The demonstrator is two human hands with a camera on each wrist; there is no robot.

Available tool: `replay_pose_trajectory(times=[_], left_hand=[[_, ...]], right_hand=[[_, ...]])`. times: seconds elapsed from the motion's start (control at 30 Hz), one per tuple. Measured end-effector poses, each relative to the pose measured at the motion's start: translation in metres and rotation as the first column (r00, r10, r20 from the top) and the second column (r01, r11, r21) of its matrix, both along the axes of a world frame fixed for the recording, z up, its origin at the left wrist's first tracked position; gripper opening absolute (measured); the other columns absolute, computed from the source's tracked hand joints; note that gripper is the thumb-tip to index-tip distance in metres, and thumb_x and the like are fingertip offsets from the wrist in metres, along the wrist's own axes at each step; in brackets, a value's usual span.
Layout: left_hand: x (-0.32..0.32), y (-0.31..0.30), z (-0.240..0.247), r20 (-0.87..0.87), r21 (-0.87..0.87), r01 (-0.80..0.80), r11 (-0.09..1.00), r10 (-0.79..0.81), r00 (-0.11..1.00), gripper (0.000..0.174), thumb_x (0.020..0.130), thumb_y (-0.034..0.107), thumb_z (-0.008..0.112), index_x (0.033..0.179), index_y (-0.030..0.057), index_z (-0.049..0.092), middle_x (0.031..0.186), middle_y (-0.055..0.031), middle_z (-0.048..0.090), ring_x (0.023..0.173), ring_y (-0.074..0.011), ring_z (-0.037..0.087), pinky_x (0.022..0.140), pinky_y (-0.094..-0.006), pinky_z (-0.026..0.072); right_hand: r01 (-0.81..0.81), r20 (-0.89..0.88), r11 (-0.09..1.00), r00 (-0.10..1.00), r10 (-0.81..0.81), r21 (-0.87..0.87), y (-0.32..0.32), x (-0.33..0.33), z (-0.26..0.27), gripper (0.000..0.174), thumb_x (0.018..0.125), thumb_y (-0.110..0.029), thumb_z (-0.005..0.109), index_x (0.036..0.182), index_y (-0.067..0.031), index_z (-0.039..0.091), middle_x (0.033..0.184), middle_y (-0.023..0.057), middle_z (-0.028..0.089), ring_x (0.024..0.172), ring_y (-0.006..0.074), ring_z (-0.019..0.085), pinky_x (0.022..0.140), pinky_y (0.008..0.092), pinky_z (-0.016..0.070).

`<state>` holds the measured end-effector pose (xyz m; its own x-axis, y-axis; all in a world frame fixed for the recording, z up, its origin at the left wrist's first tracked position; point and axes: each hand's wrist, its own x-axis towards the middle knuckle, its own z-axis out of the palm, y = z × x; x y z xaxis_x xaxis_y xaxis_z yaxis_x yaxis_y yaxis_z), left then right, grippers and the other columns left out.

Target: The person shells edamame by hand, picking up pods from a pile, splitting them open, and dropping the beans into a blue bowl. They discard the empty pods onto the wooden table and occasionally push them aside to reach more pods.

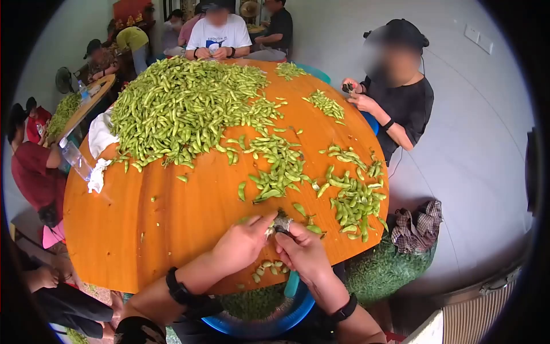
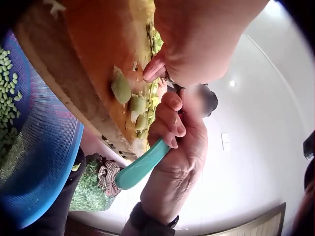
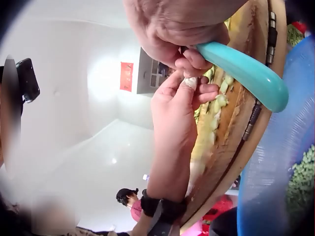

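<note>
Over the table's near edge my two hands meet at the fingertips. My right hand (image 1: 306, 255) grips a tool by its teal handle (image 3: 246, 73), which sticks out below the palm; its working end is hidden by the fingers. My left hand (image 1: 243, 243) pinches a small pale green bean pod (image 1: 269, 230), mostly covered by the fingers. White wrapping (image 3: 190, 82) shows at the left thumb's tip. A short row of pale green beans (image 1: 266, 269) lies below the hands. Beneath the edge stands a blue basket (image 2: 51, 189) with shelled green beans (image 2: 7, 93).
A large heap of green pods (image 1: 183, 106) covers the far part of the round wooden table (image 1: 114, 229); smaller piles (image 1: 358, 206) lie to the right. A bottle (image 1: 75, 157) stands at the left. A full green sack (image 1: 395, 266) is at the right. Several people sit around.
</note>
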<state>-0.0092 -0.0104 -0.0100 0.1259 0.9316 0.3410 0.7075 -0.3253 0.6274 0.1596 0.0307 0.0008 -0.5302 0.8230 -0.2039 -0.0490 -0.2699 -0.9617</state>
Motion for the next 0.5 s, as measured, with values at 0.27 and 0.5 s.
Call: replay_pose_trajectory(times=[0.27,0.5], left_hand=[[-0.003,0.01,0.0,0.731,-0.254,0.252,0.934,0.015,0.682,0.041,0.086,-0.009,0.048,0.125,0.0027,0.051,0.09,-0.007,0.06,0.067,-0.0118,0.063,0.062,-0.0271,0.0545],[-0.009,0.007,0.009,0.322,-0.139,-0.015,0.99,0.059,0.945,0.024,0.084,-0.005,0.054,0.107,0.0035,0.058,0.08,-0.0019,0.058,0.065,-0.0076,0.055,0.056,-0.0235,0.0436]], right_hand=[[-0.023,-0.031,0.987,0.999,0.018,-0.156,0.007,0.004,0.004,0.012,0.094,-0.01,0.055,0.1,-0.0076,0.065,0.067,-0.0035,0.053,0.046,0.0026,0.042,0.04,0.0192,0.0311],[0.014,0.156,0.951,0.986,-0.066,0.308,0.0,0.001,-0.003,0.008,0.09,-0.004,0.058,0.097,-0.0012,0.061,0.069,0.0004,0.055,0.061,0.0078,0.046,0.058,0.0235,0.0417]])
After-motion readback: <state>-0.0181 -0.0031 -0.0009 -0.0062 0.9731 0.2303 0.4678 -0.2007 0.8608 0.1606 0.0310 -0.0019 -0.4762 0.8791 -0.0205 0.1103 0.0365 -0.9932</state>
